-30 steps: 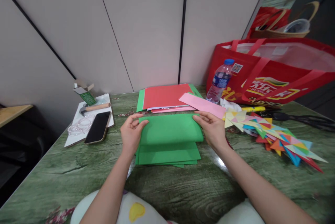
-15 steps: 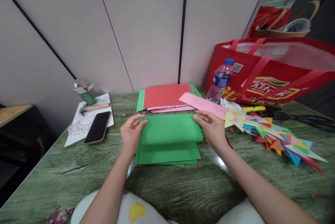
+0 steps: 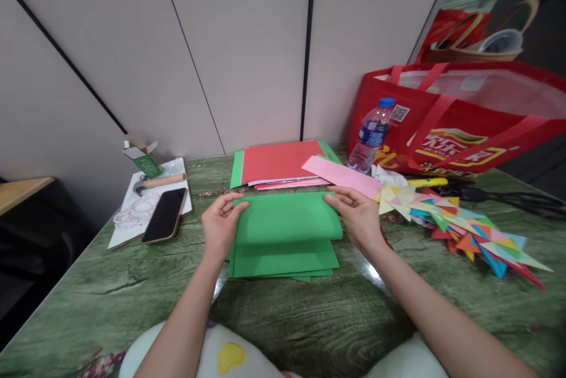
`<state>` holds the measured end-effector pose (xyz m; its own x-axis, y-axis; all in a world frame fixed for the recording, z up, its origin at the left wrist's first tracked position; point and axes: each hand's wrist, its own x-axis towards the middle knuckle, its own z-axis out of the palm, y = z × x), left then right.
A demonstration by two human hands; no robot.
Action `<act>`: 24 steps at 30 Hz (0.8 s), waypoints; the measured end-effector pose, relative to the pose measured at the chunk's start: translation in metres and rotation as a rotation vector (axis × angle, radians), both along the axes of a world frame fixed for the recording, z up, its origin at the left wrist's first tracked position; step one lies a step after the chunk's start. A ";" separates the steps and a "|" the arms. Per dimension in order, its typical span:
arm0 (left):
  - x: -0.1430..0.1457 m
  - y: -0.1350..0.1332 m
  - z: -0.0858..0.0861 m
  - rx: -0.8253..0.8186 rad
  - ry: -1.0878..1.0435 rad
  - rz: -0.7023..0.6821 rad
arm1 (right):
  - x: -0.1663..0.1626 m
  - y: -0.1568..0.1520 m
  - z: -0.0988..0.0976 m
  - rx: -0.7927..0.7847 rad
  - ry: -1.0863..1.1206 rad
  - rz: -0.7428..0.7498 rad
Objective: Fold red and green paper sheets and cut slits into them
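Observation:
A green sheet of paper is bent over on itself, its near edge curled up and away from me. My left hand pinches its far left corner between thumb and fingers. At the far right corner, my right hand grips the same sheet in a like pinch. Beneath it lie more green sheets, slightly fanned at the near side. Just behind is a stack of coloured paper with a red sheet on top. A pink paper strip lies across that stack's right end, close to my right hand.
On the left, a white board carries a phone, a hammer, a clear coiled cord and a small green box. To the right stand a water bottle and a red bag, with folded coloured paper pieces in front.
Hardly anything differs. Both hands keep hold of the bent green sheet in the same place; the view has shifted very slightly.

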<state>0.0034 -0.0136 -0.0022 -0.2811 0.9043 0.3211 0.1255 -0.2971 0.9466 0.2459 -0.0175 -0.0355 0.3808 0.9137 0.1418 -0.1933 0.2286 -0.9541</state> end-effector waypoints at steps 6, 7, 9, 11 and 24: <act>-0.010 0.000 0.002 -0.145 0.150 -0.041 | 0.004 0.000 -0.002 -0.131 -0.014 0.084; -0.013 0.001 0.002 -0.180 0.176 -0.067 | 0.005 0.000 -0.004 -0.180 -0.036 0.129; -0.019 0.002 -0.001 -0.245 0.242 -0.113 | 0.006 0.000 -0.008 -0.265 -0.118 0.218; -0.024 0.003 -0.005 -0.292 0.323 -0.137 | 0.005 0.001 -0.013 -0.313 -0.213 0.274; -0.019 0.003 -0.018 -0.378 1.001 -0.134 | -0.002 0.009 -0.033 -0.337 -0.947 0.243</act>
